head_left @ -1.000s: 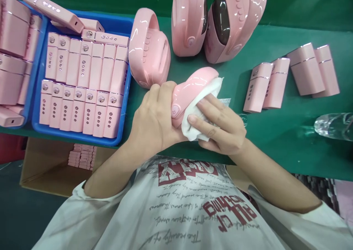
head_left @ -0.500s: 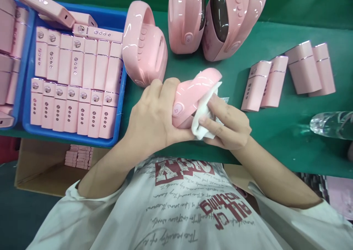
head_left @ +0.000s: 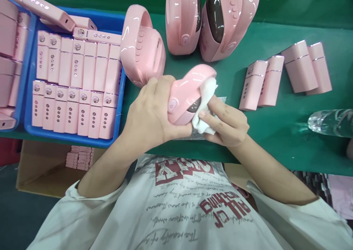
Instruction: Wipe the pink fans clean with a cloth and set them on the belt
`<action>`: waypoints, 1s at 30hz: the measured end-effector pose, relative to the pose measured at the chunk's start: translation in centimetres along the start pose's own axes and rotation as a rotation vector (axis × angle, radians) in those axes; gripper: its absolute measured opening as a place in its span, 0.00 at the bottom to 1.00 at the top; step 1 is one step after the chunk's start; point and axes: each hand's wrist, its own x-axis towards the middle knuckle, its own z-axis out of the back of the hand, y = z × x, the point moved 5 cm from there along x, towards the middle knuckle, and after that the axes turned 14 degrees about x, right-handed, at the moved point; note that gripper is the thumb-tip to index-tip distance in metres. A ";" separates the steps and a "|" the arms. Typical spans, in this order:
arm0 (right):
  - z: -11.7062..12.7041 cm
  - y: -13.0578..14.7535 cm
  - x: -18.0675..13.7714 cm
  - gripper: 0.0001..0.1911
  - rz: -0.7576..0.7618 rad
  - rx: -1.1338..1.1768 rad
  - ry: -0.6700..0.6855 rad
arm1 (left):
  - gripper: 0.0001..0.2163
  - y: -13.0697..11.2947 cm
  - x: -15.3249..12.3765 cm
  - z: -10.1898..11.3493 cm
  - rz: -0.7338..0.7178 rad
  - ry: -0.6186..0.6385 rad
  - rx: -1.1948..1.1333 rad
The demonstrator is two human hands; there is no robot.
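My left hand [head_left: 150, 112] is wrapped round a glossy pink rounded device [head_left: 187, 88] held just above the green table. My right hand [head_left: 227, 122] pinches a white cloth [head_left: 205, 106] and presses it against the device's right side, where a dark panel shows. Three more of the same pink devices stand behind: one [head_left: 142, 51] to the left, two [head_left: 182, 18] [head_left: 228, 18] at the back.
A blue tray [head_left: 120, 91] at the left holds several pink rectangular units in rows. More of them lie at the right [head_left: 259, 82] [head_left: 306, 67]. A clear plastic bottle [head_left: 331, 122] lies at the right edge. A cardboard box [head_left: 44, 169] sits below the table.
The cloth has bunched up and slid down the device's right side. The device has turned a little, so its dark panel now shows.
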 end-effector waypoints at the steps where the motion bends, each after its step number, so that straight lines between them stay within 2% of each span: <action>1: -0.2 -0.3 -0.2 0.25 -0.045 -0.012 0.021 | 0.36 0.1 0.0 0.1 0.000 -0.006 -0.021; 3: -0.5 -0.2 0.0 0.26 -0.063 -0.011 0.035 | 0.36 0.1 0.0 0.2 -0.004 -0.004 -0.020; 7: -0.6 1.2 1.7 0.24 0.102 0.023 -0.048 | 0.35 -0.3 -0.1 0.3 -0.004 0.000 0.080; 10: -0.3 1.4 1.9 0.23 0.164 0.004 -0.082 | 0.35 -0.5 0.0 0.4 0.001 -0.003 0.074; 15: 0.0 0.8 1.0 0.24 0.131 0.013 -0.107 | 0.33 0.2 0.1 0.4 0.042 0.016 -0.027; 19: -0.6 1.3 1.5 0.25 0.147 0.069 -0.128 | 0.34 0.4 0.0 0.3 0.029 0.033 -0.020; 23: -1.5 0.5 1.8 0.27 0.073 0.148 -0.069 | 0.32 0.1 0.2 0.4 -0.016 -0.006 -0.012; 28: -1.8 0.0 1.3 0.31 0.110 0.164 -0.105 | 0.31 0.3 0.5 0.4 0.051 0.017 -0.050; 30: -2.3 0.3 1.7 0.34 0.081 0.156 -0.085 | 0.32 0.5 0.5 0.5 0.074 0.032 -0.074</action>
